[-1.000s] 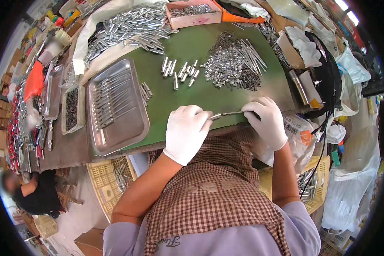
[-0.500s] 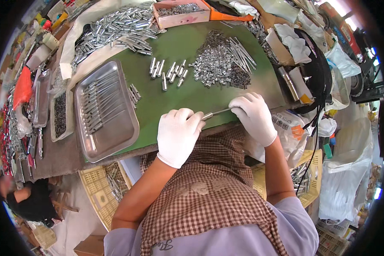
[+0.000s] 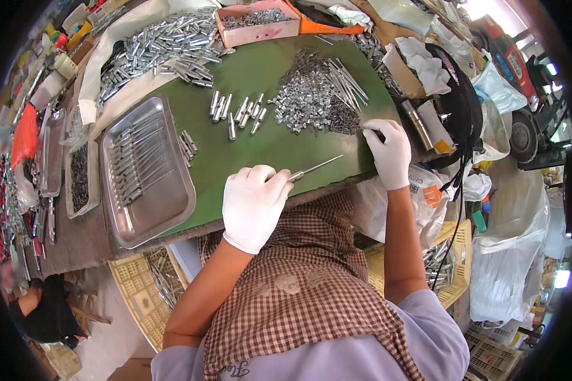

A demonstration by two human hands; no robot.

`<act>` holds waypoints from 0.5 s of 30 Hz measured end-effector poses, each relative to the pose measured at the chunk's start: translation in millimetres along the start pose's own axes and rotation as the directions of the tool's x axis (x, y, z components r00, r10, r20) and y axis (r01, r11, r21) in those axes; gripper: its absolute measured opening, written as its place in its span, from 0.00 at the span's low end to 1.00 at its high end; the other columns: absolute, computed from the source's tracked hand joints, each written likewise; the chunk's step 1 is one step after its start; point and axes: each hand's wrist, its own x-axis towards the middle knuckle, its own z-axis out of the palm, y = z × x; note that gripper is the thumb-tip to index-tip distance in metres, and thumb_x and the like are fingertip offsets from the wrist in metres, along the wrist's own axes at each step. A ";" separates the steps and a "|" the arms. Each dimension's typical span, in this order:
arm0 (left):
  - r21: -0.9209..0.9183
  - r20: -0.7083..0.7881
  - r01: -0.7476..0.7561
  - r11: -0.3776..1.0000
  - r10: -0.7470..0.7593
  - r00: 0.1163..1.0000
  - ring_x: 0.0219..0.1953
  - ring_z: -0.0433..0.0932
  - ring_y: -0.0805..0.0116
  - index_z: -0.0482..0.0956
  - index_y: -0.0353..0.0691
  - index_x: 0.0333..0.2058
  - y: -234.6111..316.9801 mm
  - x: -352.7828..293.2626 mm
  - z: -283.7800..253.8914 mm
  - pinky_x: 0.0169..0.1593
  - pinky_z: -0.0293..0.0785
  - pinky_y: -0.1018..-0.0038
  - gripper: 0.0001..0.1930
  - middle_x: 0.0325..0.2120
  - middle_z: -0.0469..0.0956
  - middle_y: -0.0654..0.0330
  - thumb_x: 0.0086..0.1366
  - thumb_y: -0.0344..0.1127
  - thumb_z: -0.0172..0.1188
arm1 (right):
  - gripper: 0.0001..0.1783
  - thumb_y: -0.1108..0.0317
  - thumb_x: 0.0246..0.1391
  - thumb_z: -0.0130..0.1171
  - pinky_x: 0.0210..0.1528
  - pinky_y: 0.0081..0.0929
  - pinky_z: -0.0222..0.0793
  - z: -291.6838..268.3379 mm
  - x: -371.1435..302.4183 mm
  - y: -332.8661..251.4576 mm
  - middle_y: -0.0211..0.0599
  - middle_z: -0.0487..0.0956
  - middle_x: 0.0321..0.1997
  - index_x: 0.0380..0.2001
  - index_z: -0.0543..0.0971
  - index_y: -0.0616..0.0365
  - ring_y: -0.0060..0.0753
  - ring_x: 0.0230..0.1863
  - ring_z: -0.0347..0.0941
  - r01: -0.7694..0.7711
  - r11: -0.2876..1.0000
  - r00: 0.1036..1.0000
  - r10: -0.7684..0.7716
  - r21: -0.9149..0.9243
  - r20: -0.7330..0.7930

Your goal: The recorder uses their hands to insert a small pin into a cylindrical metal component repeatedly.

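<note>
My left hand (image 3: 255,206), in a white glove, is closed round a slim metal rod with a thicker cylindrical end (image 3: 316,166), its thin tip pointing right over the table's front edge. My right hand (image 3: 389,152), gloved too, is beside the small dark pins (image 3: 343,119); its thumb and fingers are curled together, and anything between them is too small to make out. Left of those pins spreads a heap of small silver metal pieces (image 3: 302,95), with long thin rods (image 3: 347,82) at its right. Several short metal cylinders (image 3: 238,114) stand or lie on the green tabletop (image 3: 248,70).
A steel tray (image 3: 183,206) with a row of rod assemblies lies at the left. Behind it are piled metal tubes (image 3: 162,44) and a pink box (image 3: 260,30) of small parts. A metal cylinder (image 3: 418,124) stands at the right edge. Yellow crates (image 3: 130,286) sit below.
My right hand has let go of the rod's thin end and moved up and right, beside the dark pins. My left hand still holds the rod. The view has shifted slightly.
</note>
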 end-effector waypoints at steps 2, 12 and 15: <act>-0.010 -0.010 -0.003 1.000 0.003 1.000 0.33 0.75 0.60 0.86 0.48 0.37 0.0 0.7 -0.3 0.40 0.69 0.62 0.08 0.30 0.75 0.64 0.58 0.38 0.68 | 0.04 0.68 0.53 0.65 0.49 0.40 0.72 3.6 7.2 4.1 0.37 0.84 0.37 0.32 0.86 0.52 0.46 0.43 0.79 0.073 0.996 0.997 -0.072 -0.059 0.028; -0.017 -0.021 -0.016 1.000 0.016 1.000 0.32 0.76 0.60 0.86 0.47 0.36 -1.7 1.4 2.3 0.38 0.70 0.62 0.08 0.28 0.76 0.64 0.57 0.37 0.68 | 0.09 0.69 0.55 0.64 0.47 0.41 0.72 1.8 5.7 1.3 0.37 0.83 0.38 0.40 0.80 0.54 0.47 0.42 0.79 0.173 0.981 0.984 -0.168 -0.086 0.066; -0.010 -0.034 -0.016 1.000 0.016 0.999 0.32 0.76 0.60 0.86 0.47 0.36 -1.4 1.3 1.3 0.37 0.70 0.62 0.08 0.28 0.76 0.64 0.57 0.37 0.68 | 0.11 0.74 0.52 0.64 0.48 0.39 0.72 -4.9 -8.8 -44.9 0.37 0.83 0.40 0.40 0.80 0.54 0.46 0.42 0.80 0.086 0.971 0.985 -0.117 0.222 0.128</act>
